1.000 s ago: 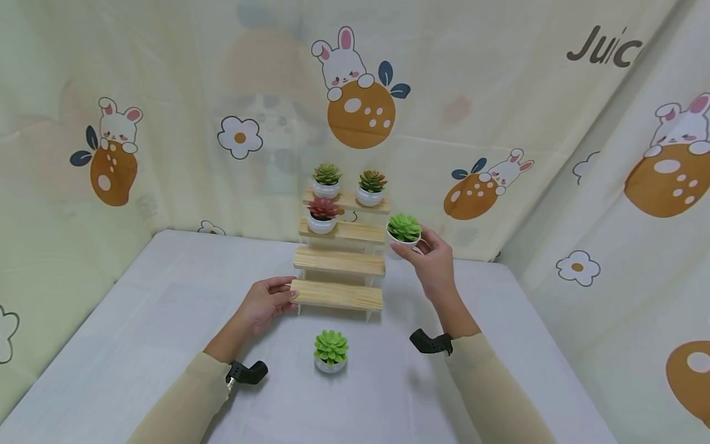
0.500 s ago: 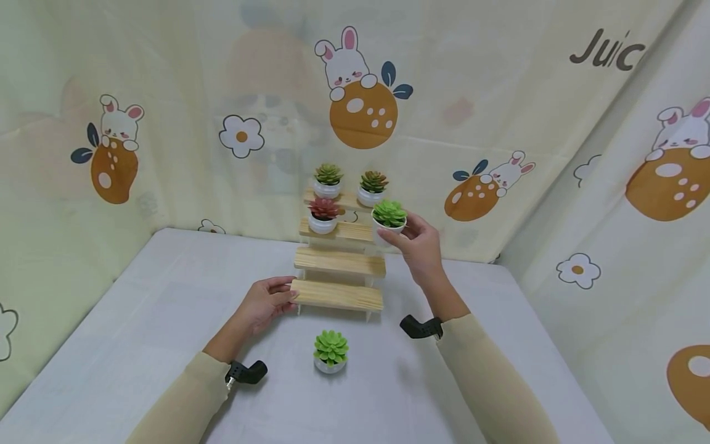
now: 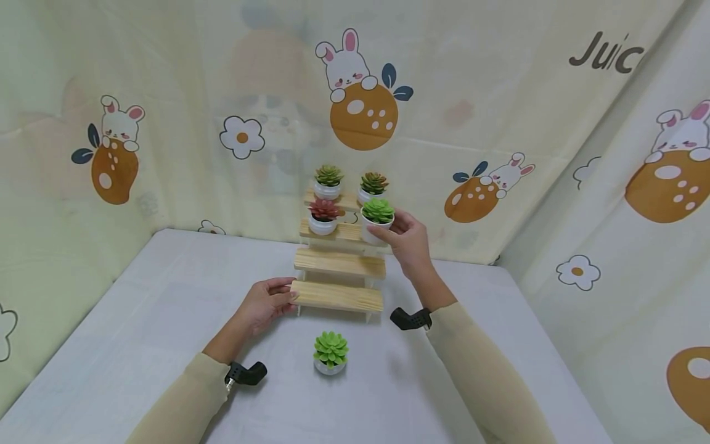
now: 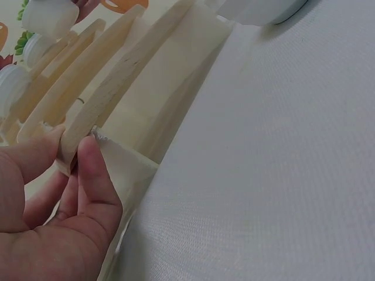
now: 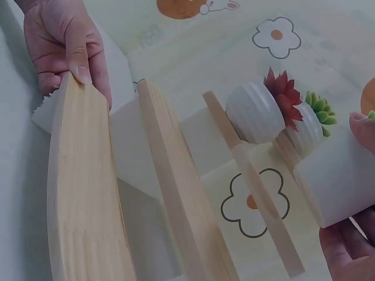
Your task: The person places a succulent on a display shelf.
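**Fourth succulent going onto the stepped stand, one more waiting**

The right hand (image 3: 409, 237) has its fingers curled round a white pot with a bright green succulent (image 3: 378, 217), holding it at the right end of the second step from the top of the wooden stepped stand (image 3: 339, 262). Whether the pot's base already rests on that step cannot be told. The left hand (image 3: 267, 302) pinches the left end of the lowest step between thumb and fingers, apparently steadying the stand.

Three pots are already placed: a green succulent (image 3: 328, 180) and a reddish-green succulent (image 3: 373, 185) on the top step, and a red succulent (image 3: 323, 216) at the left of the second step. The two lower steps hold nothing. One more green potted succulent (image 3: 330, 353) stands on the bench (image 3: 138, 308) just in front of the stand, nearer its front edge, untouched. Judging by this, roughly half the work remains.
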Action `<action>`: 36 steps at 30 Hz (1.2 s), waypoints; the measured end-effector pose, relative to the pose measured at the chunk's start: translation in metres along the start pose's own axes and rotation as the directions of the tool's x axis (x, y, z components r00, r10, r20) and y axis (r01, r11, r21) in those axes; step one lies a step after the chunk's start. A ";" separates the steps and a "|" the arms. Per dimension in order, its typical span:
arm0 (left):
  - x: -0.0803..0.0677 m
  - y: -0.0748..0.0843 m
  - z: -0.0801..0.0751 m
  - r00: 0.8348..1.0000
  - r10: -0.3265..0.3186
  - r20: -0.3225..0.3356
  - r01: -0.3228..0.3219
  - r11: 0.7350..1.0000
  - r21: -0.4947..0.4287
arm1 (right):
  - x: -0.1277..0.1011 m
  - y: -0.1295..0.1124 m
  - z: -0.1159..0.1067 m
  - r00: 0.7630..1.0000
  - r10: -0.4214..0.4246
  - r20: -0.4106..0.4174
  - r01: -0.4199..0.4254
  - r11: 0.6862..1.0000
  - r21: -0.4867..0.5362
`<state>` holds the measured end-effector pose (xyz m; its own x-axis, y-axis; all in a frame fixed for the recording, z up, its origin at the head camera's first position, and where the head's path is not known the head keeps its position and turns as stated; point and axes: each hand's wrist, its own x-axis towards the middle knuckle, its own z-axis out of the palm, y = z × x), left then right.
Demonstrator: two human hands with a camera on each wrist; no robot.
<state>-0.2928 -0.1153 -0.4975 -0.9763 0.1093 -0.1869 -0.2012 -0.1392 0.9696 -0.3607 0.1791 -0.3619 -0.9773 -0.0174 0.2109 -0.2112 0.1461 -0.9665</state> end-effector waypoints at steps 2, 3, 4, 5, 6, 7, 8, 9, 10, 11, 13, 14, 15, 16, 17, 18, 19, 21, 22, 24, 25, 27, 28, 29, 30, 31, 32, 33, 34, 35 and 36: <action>0.000 0.000 0.000 1.000 0.004 0.004 -0.004 1.000 -0.005 | 0.002 0.001 0.002 1.000 0.005 0.007 -0.005 1.000 0.010; 0.000 0.000 -0.001 1.000 0.007 0.009 -0.007 1.000 -0.007 | 0.003 0.002 0.003 1.000 0.009 0.010 -0.009 1.000 0.016; 0.000 0.000 0.000 1.000 0.009 0.009 -0.009 1.000 -0.009 | 0.003 0.002 0.005 1.000 0.010 0.013 -0.011 1.000 0.025; 0.000 0.000 0.000 1.000 0.012 0.011 -0.012 1.000 -0.013 | 0.004 0.002 0.006 1.000 0.011 0.017 -0.011 0.999 0.032; 0.000 0.000 0.000 1.000 0.013 0.012 -0.013 1.000 -0.018 | 0.004 0.002 0.007 1.000 0.011 0.019 -0.012 0.999 0.036; 0.000 -0.001 0.000 1.000 0.014 0.012 -0.014 1.000 -0.019 | 0.004 0.002 0.008 1.000 0.013 0.021 -0.014 0.999 0.039; 0.000 -0.001 0.001 1.000 0.013 0.010 -0.013 1.000 -0.021 | 0.004 0.002 0.008 1.000 0.015 0.022 -0.015 0.999 0.035; 0.000 -0.001 0.001 1.000 0.014 0.011 -0.014 1.000 -0.020 | 0.004 0.002 0.009 1.000 0.015 0.024 -0.015 0.999 0.035; 0.000 -0.001 0.001 1.000 0.011 0.007 -0.011 1.000 -0.022 | 0.005 0.003 0.010 1.000 0.015 0.026 -0.016 0.999 0.032; 0.000 -0.001 0.001 1.000 0.013 0.010 -0.012 1.000 -0.021 | 0.005 0.003 0.010 1.000 0.017 0.027 -0.018 0.999 0.031; -0.001 0.000 0.001 1.000 0.010 0.009 -0.009 1.000 -0.021 | 0.006 0.004 0.010 0.999 0.022 0.026 -0.022 0.999 0.029; -0.001 0.000 0.001 1.000 0.008 0.008 -0.008 1.000 -0.022 | 0.007 0.005 0.010 0.999 0.024 0.025 -0.025 0.999 0.028; -0.002 0.000 0.001 1.000 0.007 0.009 -0.007 1.000 -0.019 | 0.007 0.005 0.010 0.999 0.028 0.024 -0.029 0.999 0.027; -0.002 0.000 0.001 1.000 0.004 0.007 -0.004 1.000 -0.017 | 0.008 0.006 0.010 0.999 0.032 0.021 -0.032 0.999 0.025; -0.002 0.000 0.000 1.000 0.003 0.008 -0.003 1.000 -0.013 | 0.008 0.006 0.010 0.999 0.036 0.019 -0.036 0.999 0.024; -0.002 0.000 0.000 1.000 0.000 0.006 0.000 1.000 -0.013 | 0.008 0.006 0.010 0.999 0.038 0.019 -0.039 0.999 0.025; -0.002 0.000 0.000 1.000 -0.001 0.004 0.001 1.000 -0.009 | 0.008 0.007 0.009 0.999 0.042 0.019 -0.042 0.999 0.020; -0.002 0.001 0.000 1.000 0.000 0.002 0.000 1.000 -0.003 | 0.008 0.008 0.009 0.999 0.048 0.016 -0.049 0.999 0.008; -0.002 0.001 0.000 1.000 0.002 0.003 -0.002 1.000 -0.001 | 0.008 0.008 0.010 0.999 0.050 0.015 -0.051 0.999 0.006; -0.002 0.001 0.001 1.000 0.002 0.000 -0.002 1.000 0.001 | 0.009 0.009 0.010 0.998 0.055 0.014 -0.055 0.998 0.001; -0.002 0.002 0.001 1.000 0.003 -0.001 -0.003 1.000 0.000 | 0.009 0.009 0.010 0.998 0.058 0.013 -0.058 0.998 -0.005; -0.003 0.002 0.001 1.000 0.005 0.001 -0.005 1.000 0.002 | 0.009 0.009 0.010 0.998 0.061 0.013 -0.061 0.998 -0.013; -0.003 0.002 0.001 1.000 0.005 0.001 -0.005 1.000 0.000 | 0.009 0.010 0.010 0.998 0.064 0.012 -0.064 0.998 -0.017; -0.003 0.001 0.001 1.000 0.004 0.001 -0.004 1.000 -0.002 | 0.010 0.009 0.009 0.998 0.067 0.012 -0.066 0.998 -0.021; -0.003 0.001 0.001 1.000 0.003 0.002 -0.003 1.000 -0.004 | 0.010 0.009 0.009 0.998 0.069 0.011 -0.069 0.997 -0.027; -0.003 0.001 0.001 1.000 0.005 0.004 -0.005 1.000 -0.005 | 0.010 0.009 0.009 0.997 0.071 0.011 -0.071 0.997 -0.032; -0.002 0.001 0.000 1.000 0.003 0.005 -0.003 1.000 -0.004 | 0.010 0.008 0.010 0.997 0.073 0.011 -0.072 0.997 -0.034; -0.003 0.001 0.000 1.000 0.004 0.006 -0.004 1.000 -0.003 | 0.010 0.008 0.010 0.997 0.073 0.011 -0.073 0.997 -0.037; -0.003 0.001 0.000 1.000 0.004 0.007 -0.004 1.000 -0.006 | 0.010 0.007 0.010 0.997 0.073 0.010 -0.073 0.997 -0.037; -0.003 0.001 0.000 1.000 0.003 0.008 -0.003 1.000 -0.006 | 0.010 0.007 0.010 0.997 0.072 0.011 -0.072 0.997 -0.036; -0.003 0.001 0.000 1.000 0.003 0.008 -0.003 1.000 -0.005 | 0.010 0.006 0.010 0.997 0.071 0.011 -0.071 0.997 -0.040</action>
<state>-0.2903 -0.1157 -0.4960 -0.9763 0.1166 -0.1825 -0.1985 -0.1447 0.9694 -0.3716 0.1700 -0.3676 -0.9900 -0.0178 0.1399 -0.1408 0.1860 -0.9724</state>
